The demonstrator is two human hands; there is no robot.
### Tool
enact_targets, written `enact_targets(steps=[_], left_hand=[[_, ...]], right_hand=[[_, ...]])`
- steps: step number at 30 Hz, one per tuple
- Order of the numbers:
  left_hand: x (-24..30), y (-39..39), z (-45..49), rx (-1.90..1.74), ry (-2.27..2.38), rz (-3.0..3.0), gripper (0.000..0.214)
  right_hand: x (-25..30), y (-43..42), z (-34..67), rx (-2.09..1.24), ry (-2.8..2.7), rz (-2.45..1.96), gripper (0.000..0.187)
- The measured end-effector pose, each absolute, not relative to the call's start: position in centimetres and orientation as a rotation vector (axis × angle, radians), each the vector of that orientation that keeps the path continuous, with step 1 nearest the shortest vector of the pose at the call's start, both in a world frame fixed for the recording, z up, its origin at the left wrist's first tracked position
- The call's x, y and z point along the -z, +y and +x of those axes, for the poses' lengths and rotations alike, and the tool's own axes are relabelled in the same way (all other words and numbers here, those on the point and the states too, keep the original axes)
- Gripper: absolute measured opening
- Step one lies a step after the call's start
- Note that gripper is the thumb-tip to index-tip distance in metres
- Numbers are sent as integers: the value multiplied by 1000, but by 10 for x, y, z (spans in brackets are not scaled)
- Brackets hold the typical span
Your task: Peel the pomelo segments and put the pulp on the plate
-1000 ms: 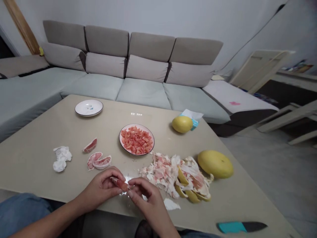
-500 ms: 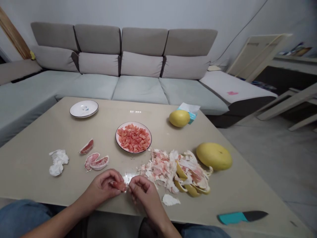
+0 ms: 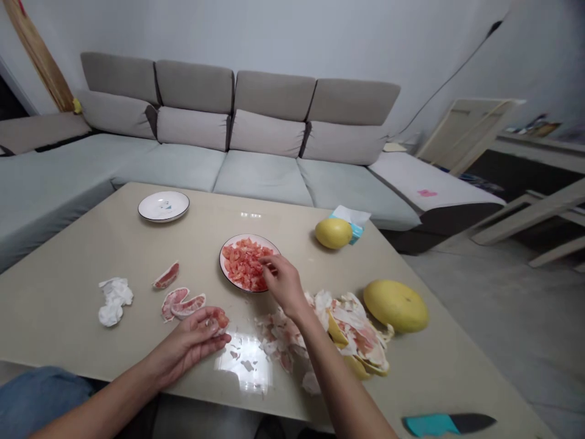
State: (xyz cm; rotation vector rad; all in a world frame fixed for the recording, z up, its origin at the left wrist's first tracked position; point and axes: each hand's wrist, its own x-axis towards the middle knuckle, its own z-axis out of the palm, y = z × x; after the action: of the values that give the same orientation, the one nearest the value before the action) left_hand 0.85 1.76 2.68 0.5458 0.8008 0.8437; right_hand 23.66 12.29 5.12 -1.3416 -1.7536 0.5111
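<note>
My left hand [image 3: 196,335] is curled around a peeled piece of pink pomelo segment [image 3: 222,319], above the table near its front edge. My right hand [image 3: 282,281] reaches over the right side of a dark-rimmed plate [image 3: 223,268] heaped with red pomelo pulp [image 3: 244,262]. Its thumb and fingers are pinched together at the pulp; what they hold, if anything, is too small to make out. Left of the plate lie several unpeeled pomelo segments [image 3: 191,306]. Beneath my right forearm, a pile of pomelo membrane and peel [image 3: 361,332] is partly hidden.
Two whole yellow pomelos stand on the right, one [image 3: 395,306] near the peel and one [image 3: 333,233] by a tissue pack [image 3: 358,224]. A teal-handled knife [image 3: 448,424] lies front right. Crumpled tissue [image 3: 114,301] and another plate [image 3: 158,213] are on the left. A sofa [image 3: 265,177] borders the table.
My right hand has moved forward from the segment in my left hand to the plate of pulp. My left hand has turned palm upward, still holding its piece. The view has tilted up slightly.
</note>
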Motion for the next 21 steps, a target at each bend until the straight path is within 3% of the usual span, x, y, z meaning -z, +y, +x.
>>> enact_targets(steps=[13,21], left_hand=[[-35,18,4,-864,802,589,15],[-38,16,5,-878,774,593,16]], right_hand=[[-41,142,243,-364,-2061,-1269,50],[-63,109,234,-341,-2001,-1244,23]])
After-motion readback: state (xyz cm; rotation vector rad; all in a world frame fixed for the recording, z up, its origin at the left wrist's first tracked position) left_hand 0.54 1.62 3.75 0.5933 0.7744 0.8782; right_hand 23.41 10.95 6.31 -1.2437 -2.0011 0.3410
